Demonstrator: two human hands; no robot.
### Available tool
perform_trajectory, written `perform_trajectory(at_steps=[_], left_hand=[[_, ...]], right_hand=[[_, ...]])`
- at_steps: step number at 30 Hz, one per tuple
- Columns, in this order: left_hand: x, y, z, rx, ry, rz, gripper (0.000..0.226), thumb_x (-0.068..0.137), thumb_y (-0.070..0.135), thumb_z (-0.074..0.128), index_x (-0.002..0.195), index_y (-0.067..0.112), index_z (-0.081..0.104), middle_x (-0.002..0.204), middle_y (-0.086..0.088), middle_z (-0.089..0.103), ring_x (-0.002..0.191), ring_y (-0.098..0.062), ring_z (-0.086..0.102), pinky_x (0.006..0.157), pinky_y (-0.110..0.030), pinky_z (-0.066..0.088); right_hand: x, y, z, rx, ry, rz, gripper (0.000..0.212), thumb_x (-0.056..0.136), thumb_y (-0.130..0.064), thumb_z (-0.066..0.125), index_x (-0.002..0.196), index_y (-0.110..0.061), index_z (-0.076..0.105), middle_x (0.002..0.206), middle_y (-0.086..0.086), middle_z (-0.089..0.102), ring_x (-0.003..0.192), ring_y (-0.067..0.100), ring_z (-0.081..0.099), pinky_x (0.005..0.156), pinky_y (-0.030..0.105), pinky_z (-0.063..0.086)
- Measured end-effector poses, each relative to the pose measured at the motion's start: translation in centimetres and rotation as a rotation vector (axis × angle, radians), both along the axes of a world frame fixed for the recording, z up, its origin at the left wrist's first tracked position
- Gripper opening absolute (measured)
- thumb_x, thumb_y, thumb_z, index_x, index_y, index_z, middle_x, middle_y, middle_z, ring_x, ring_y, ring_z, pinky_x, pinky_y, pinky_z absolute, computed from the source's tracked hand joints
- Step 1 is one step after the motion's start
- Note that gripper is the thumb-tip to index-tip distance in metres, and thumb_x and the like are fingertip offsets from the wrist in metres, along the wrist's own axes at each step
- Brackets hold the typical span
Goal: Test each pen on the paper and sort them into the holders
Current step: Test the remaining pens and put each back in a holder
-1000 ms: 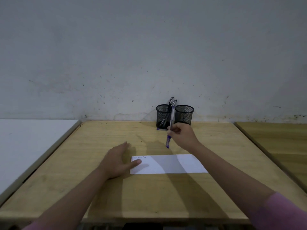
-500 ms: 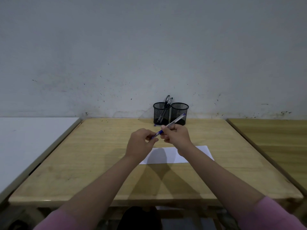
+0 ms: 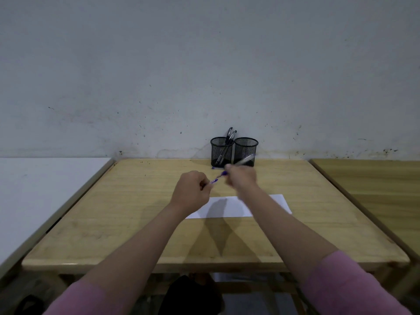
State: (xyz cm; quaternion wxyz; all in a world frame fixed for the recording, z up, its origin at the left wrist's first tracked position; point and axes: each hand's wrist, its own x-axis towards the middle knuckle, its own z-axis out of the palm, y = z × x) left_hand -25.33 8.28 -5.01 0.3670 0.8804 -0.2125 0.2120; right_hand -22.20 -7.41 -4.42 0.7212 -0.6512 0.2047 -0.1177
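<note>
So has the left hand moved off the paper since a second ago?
Yes. The left hand has lifted off the paper and risen toward the holders, where it now pinches the blue end of the pen held by the right hand.

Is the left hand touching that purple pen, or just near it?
Touching. In the head view the left hand is curled around one end of the pen, pinching it, while the right hand grips it further along.

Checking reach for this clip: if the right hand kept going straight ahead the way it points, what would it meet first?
Probably the right-hand mesh holder, which sits just beyond the right hand holding the pen; depth is unclear from one blurred view.
</note>
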Motion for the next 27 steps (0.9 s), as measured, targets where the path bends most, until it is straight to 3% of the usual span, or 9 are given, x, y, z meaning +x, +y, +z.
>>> perform_trajectory(at_steps=[2,4,8,12,15,18,24,27], left_hand=[[-0.5,2.0,-0.9,0.047,0.022,-0.007,0.013,0.078,0.01,0.064,0.068,0.002,0.066,0.065,-0.013,0.066,0.061,-0.026,0.058,0.058,-0.037,0.048],[-0.7,4.6,-2.0,0.08,0.063,0.018,0.01,0.078,0.009,0.063,0.07,0.004,0.068,0.068,-0.01,0.068,0.065,-0.024,0.061,0.062,-0.036,0.049],[0.6,8.1,-4.1,0.023,0.149,0.19,0.01,0.078,0.011,0.064,0.076,0.005,0.071,0.072,-0.01,0.071,0.071,-0.026,0.063,0.07,-0.036,0.049],[1.9,8.8,-5.6,0.064,0.19,0.247,0.03,0.078,0.023,0.057,0.073,-0.005,0.06,0.065,-0.003,0.049,0.065,-0.024,0.046,0.067,-0.034,0.044],[3.0,9.1,-6.2,0.048,0.194,0.276,0.016,0.082,0.016,0.062,0.084,0.001,0.07,0.08,-0.013,0.062,0.079,-0.026,0.057,0.075,-0.034,0.045],[3.6,9.2,-6.6,0.029,0.226,0.289,0.024,0.083,0.017,0.062,0.106,0.014,0.069,0.097,-0.009,0.064,0.086,-0.017,0.055,0.08,-0.027,0.041],[4.0,9.4,-7.3,0.039,0.235,0.319,0.036,0.08,0.017,0.063,0.116,0.015,0.063,0.101,-0.007,0.062,0.095,-0.021,0.058,0.079,-0.026,0.039],[3.4,9.0,-7.3,-0.001,0.157,0.291,0.036,0.079,0.021,0.064,0.114,0.014,0.064,0.101,-0.005,0.061,0.096,-0.022,0.058,0.078,-0.028,0.041]], right_hand=[[0.5,-3.6,0.5,0.074,0.02,-0.218,0.017,0.083,-0.002,0.06,0.068,-0.005,0.052,0.065,0.007,0.054,0.05,0.014,0.048,0.041,0.021,0.044],[0.6,-6.7,0.6,0.117,0.016,-0.297,0.017,0.084,-0.002,0.061,0.068,-0.004,0.053,0.063,0.006,0.055,0.051,0.012,0.05,0.044,0.02,0.047],[0.1,-5.8,-0.3,0.039,-0.02,-0.127,0.019,0.089,-0.01,0.063,0.071,-0.009,0.057,0.071,0.007,0.061,0.058,0.012,0.056,0.056,0.025,0.051],[-0.8,-2.8,-1.6,-0.006,-0.043,0.035,0.019,0.09,-0.016,0.064,0.073,-0.008,0.061,0.068,0.005,0.06,0.059,0.013,0.055,0.057,0.027,0.049],[-1.1,-1.0,-2.2,-0.018,-0.071,0.091,0.02,0.091,-0.015,0.062,0.072,-0.006,0.06,0.063,0.004,0.056,0.054,0.013,0.052,0.056,0.027,0.048],[-1.0,0.4,-2.9,-0.037,-0.07,0.126,0.014,0.09,-0.015,0.063,0.081,-0.004,0.06,0.064,0.004,0.058,0.052,0.012,0.052,0.055,0.026,0.048],[-0.1,2.2,-4.1,-0.087,-0.098,0.158,0.017,0.089,-0.016,0.065,0.077,-0.01,0.055,0.07,0.006,0.06,0.05,0.012,0.056,0.058,0.03,0.052],[0.3,2.7,-5.1,-0.225,-0.117,0.165,0.017,0.089,-0.016,0.064,0.074,-0.013,0.056,0.069,0.007,0.063,0.05,0.012,0.06,0.059,0.03,0.055]])
